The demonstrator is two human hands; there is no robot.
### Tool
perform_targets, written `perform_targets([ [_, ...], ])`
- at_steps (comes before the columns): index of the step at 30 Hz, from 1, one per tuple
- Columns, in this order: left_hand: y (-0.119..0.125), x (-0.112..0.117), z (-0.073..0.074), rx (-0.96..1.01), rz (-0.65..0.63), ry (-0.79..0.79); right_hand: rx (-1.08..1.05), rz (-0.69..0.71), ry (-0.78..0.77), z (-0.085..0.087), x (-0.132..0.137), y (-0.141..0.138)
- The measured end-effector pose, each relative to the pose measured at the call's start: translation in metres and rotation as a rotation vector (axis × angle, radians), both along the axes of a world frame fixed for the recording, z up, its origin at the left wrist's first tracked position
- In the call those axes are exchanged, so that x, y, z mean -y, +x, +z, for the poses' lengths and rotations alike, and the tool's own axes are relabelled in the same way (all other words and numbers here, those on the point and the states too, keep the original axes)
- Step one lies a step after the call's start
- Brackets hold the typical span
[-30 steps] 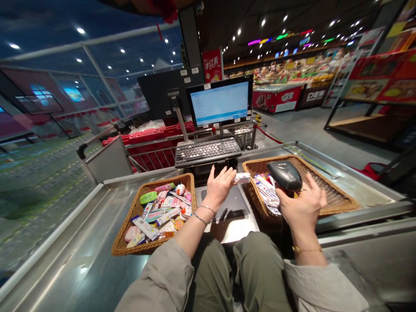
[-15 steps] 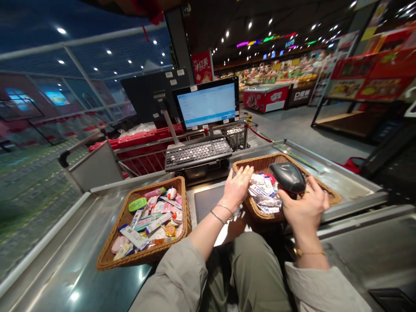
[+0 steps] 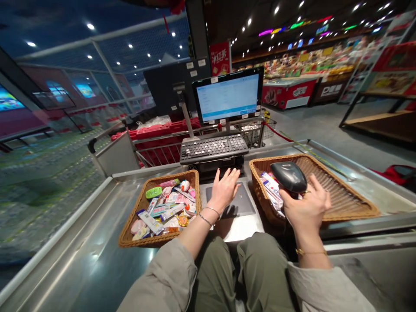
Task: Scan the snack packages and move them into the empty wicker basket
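My right hand (image 3: 307,201) is closed around a black handheld barcode scanner (image 3: 288,177), held above the right wicker basket (image 3: 341,195). Several small packets (image 3: 272,190) lie at the left end of that basket, partly hidden by the scanner and hand. Fingers stretched out and holding nothing, my left hand (image 3: 225,189) is over the grey flat plate (image 3: 242,203) between the two baskets. To its left, a second wicker basket (image 3: 125,232) is full of small packaged goods, among them a green pack (image 3: 153,193) and long white packets (image 3: 151,223).
Behind the plate stand a black keyboard (image 3: 214,147) and a lit monitor (image 3: 229,96). The metal counter (image 3: 87,260) has a raised rim. A shopping cart (image 3: 268,130) is behind it, and red freezers (image 3: 289,93) stand farther back.
My left hand has moved left from the right basket's edge to above the plate. The camera view has turned somewhat left. The scanner stays in my right hand, and more of the right basket shows.
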State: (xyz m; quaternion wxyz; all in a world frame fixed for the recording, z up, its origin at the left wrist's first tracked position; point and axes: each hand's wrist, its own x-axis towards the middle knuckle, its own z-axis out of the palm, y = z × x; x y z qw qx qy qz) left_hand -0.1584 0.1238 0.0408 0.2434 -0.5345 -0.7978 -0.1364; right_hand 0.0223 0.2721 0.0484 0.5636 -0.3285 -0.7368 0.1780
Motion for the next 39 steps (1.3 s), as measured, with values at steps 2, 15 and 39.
perform_targets([
  [2,-0.011,0.018,0.000,-0.001,0.037,0.011,0.025,0.022,0.005,-0.001,0.005,-0.008],
  [15,-0.086,0.149,0.008,0.050,0.435,-0.020,0.085,0.191,0.065,-0.007,0.040,-0.063],
  [39,-0.164,0.217,-0.022,-0.034,0.678,-0.331,0.165,0.299,0.147,-0.031,0.067,-0.103],
])
